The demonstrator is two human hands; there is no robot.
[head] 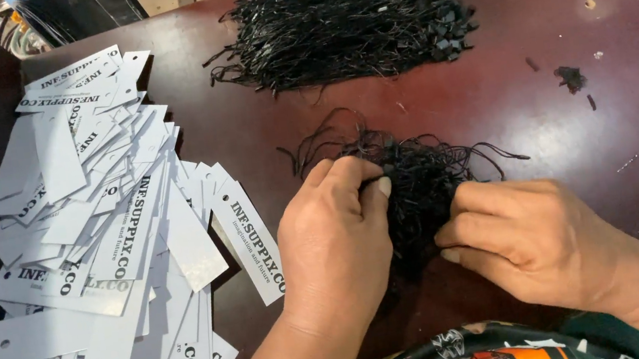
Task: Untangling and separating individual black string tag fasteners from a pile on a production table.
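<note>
- Here, a small bundle of black strings [417, 180] lies on the dark red table [540, 120], thin, glossy and tangled, with loose loops straying out toward the far side.
- The left hand [335, 242] is curled over the near-left side of this bundle, thumb and fingers pinched on strands.
- The right hand [526, 239] grips the bundle's right side with its fingers folded in, knuckles up.
- A larger heap of black strings [348, 17] sits well apart at the far edge, its small square plastic ends bunched to the right.
- To the left sprawls a loose pile of white card tags [105, 222]: flat, stiff, oblong, each with a punched hole and dark lettering, overlapping at all angles.
- Bare, worn tabletop with a few dark scraps [571, 77] lies open to the right.
- A patterned garment [487, 354] shows at the near edge.
</note>
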